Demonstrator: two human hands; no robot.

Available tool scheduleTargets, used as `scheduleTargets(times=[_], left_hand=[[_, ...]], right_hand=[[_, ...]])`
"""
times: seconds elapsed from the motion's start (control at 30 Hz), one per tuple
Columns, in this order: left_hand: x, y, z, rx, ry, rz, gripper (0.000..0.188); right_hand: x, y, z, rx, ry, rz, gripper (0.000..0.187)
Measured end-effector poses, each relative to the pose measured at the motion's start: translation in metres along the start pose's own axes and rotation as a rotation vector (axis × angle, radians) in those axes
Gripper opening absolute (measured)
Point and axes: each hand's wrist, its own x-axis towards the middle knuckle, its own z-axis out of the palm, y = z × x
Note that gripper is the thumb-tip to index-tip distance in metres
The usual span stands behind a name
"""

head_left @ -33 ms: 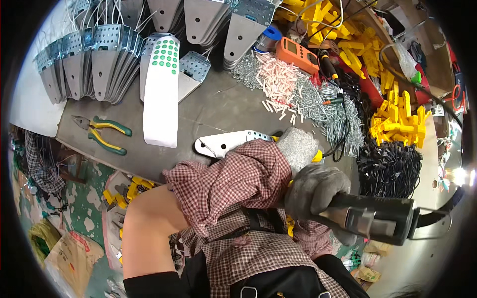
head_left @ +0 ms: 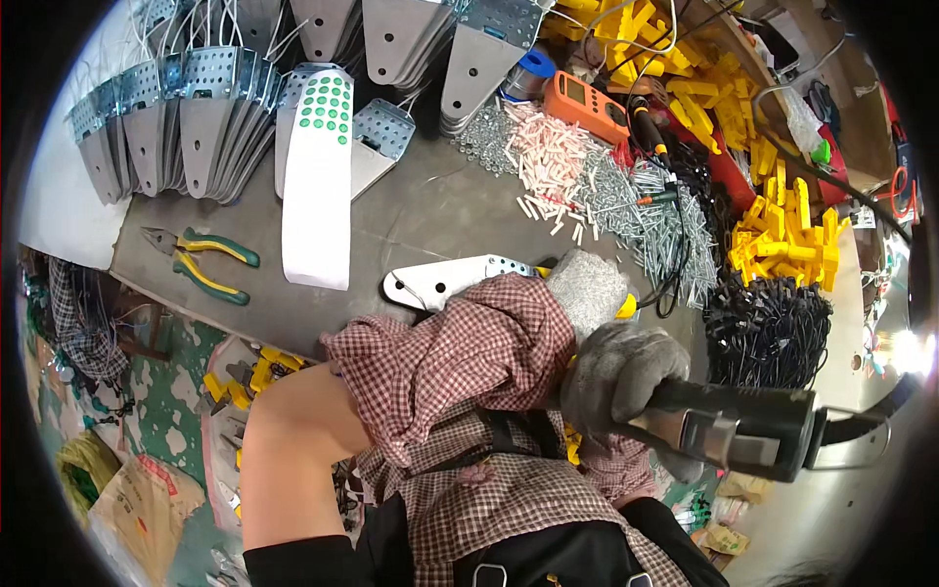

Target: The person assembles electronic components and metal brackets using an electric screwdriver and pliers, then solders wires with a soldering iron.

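My right hand (head_left: 626, 382), in a dark grey glove, is wrapped round a black electric screwdriver (head_left: 748, 430) with a wire hanging loop and a cord at its back end. Its tip is hidden behind my hands. Just beyond, my left hand (head_left: 590, 292), in a light grey knit glove, is closed over a yellow plastic part (head_left: 627, 306) that shows on both sides of the glove. A white metal bracket (head_left: 455, 278) with holes lies at that part, half covered by my checked left sleeve. My left fingertips are hidden.
Green-handled pliers (head_left: 210, 262) and a white strip with green stickers (head_left: 318, 215) lie at left. Stacked metal plates (head_left: 215, 127) stand behind. Screws (head_left: 655, 215), pink sleeves (head_left: 548, 161), an orange meter (head_left: 585, 108), yellow parts (head_left: 782, 240) and black cables (head_left: 768, 333) are heaped at right.
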Motion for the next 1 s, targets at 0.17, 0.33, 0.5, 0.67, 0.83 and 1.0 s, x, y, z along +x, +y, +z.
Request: scheduleTargets(times=[0.17,0.33,0.5,0.67,0.83,1.0], left_hand=[[-0.008,0.002,-0.008,-0.029,0.027,-0.037,0.044],[-0.011,0.007,-0.017,-0.012,0.119,-0.054,0.049],[-0.018,0.012,-0.019,0.031,0.078,-0.103,0.036],[-0.008,0.006,-0.004,0.105,0.048,-0.114,0.034],[-0.007,0.011,-0.003,0.084,0.076,-0.062,0.026],[-0.016,0.019,-0.013,0.100,0.019,-0.079,0.038]], right_hand=[[-0.009,0.007,0.004,0.001,0.168,-0.062,0.040],[-0.021,-0.009,0.007,-0.058,0.355,-0.135,0.044],[-0.015,-0.023,0.011,-0.101,0.511,-0.268,0.048],[-0.049,0.024,-0.029,0.296,0.007,0.042,0.041],[-0.055,0.026,-0.029,0.318,-0.027,0.079,0.045],[-0.038,0.005,-0.022,0.109,0.025,0.168,0.050]])
